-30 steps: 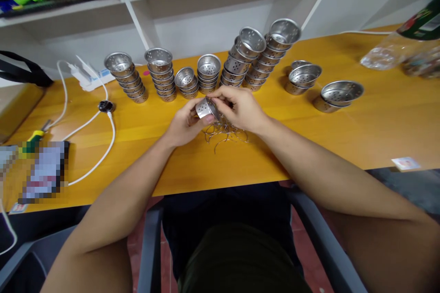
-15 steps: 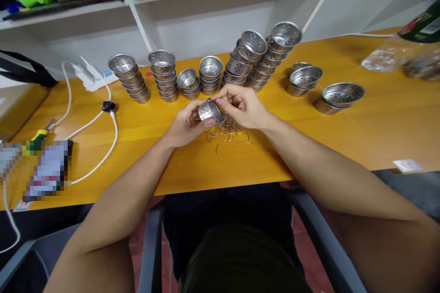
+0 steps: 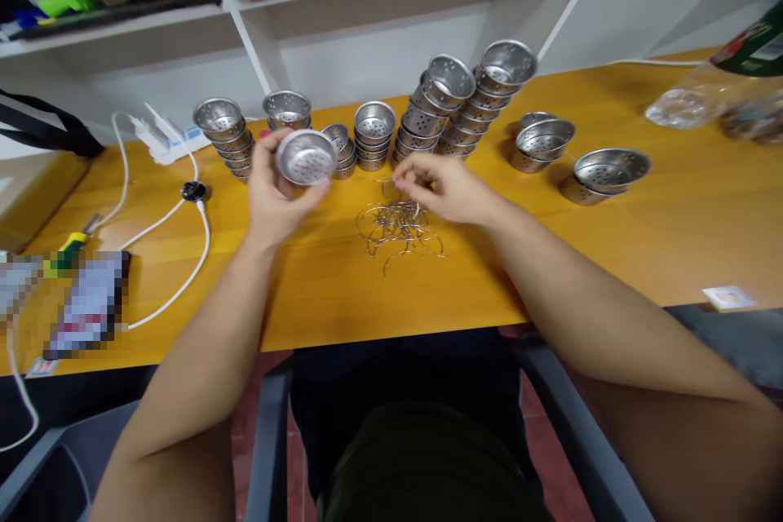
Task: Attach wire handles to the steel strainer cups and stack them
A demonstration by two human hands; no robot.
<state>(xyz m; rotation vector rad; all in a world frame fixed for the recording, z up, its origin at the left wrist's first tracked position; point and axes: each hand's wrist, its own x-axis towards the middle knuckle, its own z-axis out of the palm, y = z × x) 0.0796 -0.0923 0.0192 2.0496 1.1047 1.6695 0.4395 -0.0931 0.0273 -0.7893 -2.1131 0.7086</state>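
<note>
My left hand (image 3: 278, 196) grips a perforated metal cup (image 3: 307, 157) by its side, its open top facing up towards me. To the right, my right hand (image 3: 449, 188) pinches a thin curved wire (image 3: 390, 186) between thumb and fingers. Below and between the hands, a tangled heap of thin wires (image 3: 400, 230) lies on the wooden table (image 3: 342, 294). Behind the hands stand several stacks of similar cups, among them a short stack (image 3: 374, 126) and a tall leaning one (image 3: 425, 114). The held cup partly hides two stacks.
More cups (image 3: 541, 143) and a nested pair (image 3: 605, 175) sit on the right, with a plastic bottle (image 3: 691, 98) beyond. At the left are a power strip (image 3: 177, 143), white cables, a screwdriver (image 3: 64, 253) and a pouch (image 3: 89, 302). White shelving (image 3: 379, 24) rises behind.
My left hand has moved left and up with the cup, away from my right hand, and the cup's opening has turned upward. A wire now shows at my right fingertips.
</note>
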